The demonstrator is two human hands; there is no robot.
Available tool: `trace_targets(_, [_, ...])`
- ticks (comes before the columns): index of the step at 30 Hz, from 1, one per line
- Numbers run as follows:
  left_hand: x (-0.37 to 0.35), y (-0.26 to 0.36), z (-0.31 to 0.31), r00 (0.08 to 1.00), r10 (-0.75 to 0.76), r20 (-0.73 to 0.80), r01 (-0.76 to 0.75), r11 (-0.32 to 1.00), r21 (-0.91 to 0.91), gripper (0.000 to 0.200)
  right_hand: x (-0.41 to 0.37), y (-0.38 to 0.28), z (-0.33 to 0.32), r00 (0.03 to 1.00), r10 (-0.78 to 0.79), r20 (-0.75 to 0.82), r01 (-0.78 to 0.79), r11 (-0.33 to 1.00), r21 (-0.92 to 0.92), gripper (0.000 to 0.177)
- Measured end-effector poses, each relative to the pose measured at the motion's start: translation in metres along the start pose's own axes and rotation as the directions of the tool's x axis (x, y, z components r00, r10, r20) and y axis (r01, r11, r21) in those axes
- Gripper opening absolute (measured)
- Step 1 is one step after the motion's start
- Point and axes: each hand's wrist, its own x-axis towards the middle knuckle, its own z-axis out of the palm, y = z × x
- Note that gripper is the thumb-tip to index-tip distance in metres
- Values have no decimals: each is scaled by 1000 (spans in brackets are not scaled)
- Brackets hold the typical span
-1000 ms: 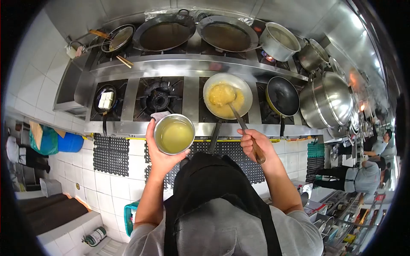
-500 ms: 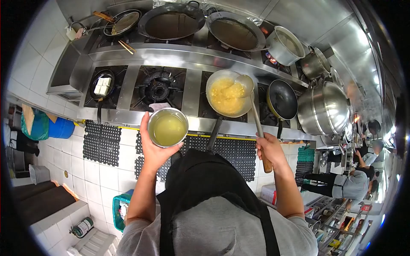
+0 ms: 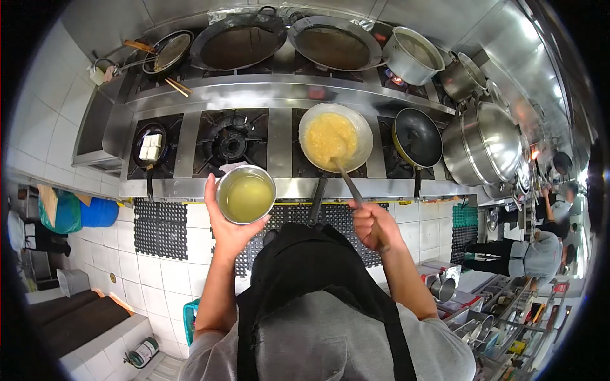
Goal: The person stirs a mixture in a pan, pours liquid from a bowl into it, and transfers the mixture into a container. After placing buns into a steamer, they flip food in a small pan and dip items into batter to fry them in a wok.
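Note:
My left hand (image 3: 229, 232) is wrapped round a metal bowl (image 3: 274, 202) of pale yellow-green liquid (image 3: 249, 195), held in front of the stove edge. In my right hand (image 3: 376, 227) is the long handle of a ladle (image 3: 347, 180). The ladle's head is down in the yellow, lumpy food (image 3: 327, 136) and mostly hidden by it. That food lies in a light-coloured pan (image 3: 364, 127) on a burner, its dark handle (image 3: 317, 200) pointing toward me.
A small black pan (image 3: 151, 164) with white blocks (image 3: 151, 146) sits left, beside a bare burner (image 3: 230, 145). Rightward are a black frying pan (image 3: 417, 136) and a large steel pot (image 3: 476, 143). Two wide woks (image 3: 238, 47) stand behind. Co-workers (image 3: 530, 254) stand far right.
My right hand has moved left and lower, and the ladle's head has gone from the pan's upper right to its near side. The bowl stays in my left hand, nearly unmoved.

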Motion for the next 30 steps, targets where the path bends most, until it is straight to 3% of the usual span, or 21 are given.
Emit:
trace_targets(2, [3,3,-1,1000,28,4,-28,1000,5,139,6,-10,-6,940,120,319,-257,865,432,35])
trace_targets(4, [4,5,-1,998,63,9,-63,997,35,141,-4,-17,2,952,115,285,-226,890,395,34])
trace_targets(7, [1,8,2,1000,8,-28,-9,999,-50,145,-24,-26,15,999,41,-7,-41,999,-16,33])
trace_targets(8, [1,8,2,1000,7,-29,-9,999,-48,145,-32,-30,20,999,42,-6,-42,999,-16,33])
trace_targets(10, [-2,5,1,998,28,-52,-27,1000,7,145,-43,-36,27,988,-125,-95,86,937,-338,31])
trace_targets(14, [-5,1,0,997,42,-65,-39,998,43,145,-41,-41,11,972,-221,-78,157,860,-486,27])
trace_targets(16, [-6,2,1,997,1,-75,-3,1000,-16,146,-42,-39,12,937,-330,-117,179,738,-651,26])
trace_targets(17, [-6,1,2,997,2,-77,-3,1000,-15,146,-37,-38,6,937,-329,-114,179,737,-651,26])
trace_targets(19, [-8,-2,2,997,13,-81,-10,1000,30,145,-17,-29,-21,901,-430,-66,147,444,-884,30])
trace_targets(20, [-8,-2,3,997,14,-79,-12,999,31,145,-6,-21,-33,900,-430,-66,148,446,-883,30])
trace_targets(22, [-9,1,7,996,4,-84,-3,1000,13,145,7,-9,-31,761,-648,43,133,91,-987,38])
trace_targets(23, [-9,1,7,997,5,-82,-4,1000,17,145,9,-6,-32,739,-672,48,67,3,-998,48])
trace_targets(28, [-10,10,14,998,36,-45,-33,998,56,142,40,8,-29,760,-649,-41,-59,-7,-998,51])
trace_targets(30, [-9,9,15,998,51,-35,-48,996,79,143,46,13,-27,780,-625,-5,-111,-130,-985,53])
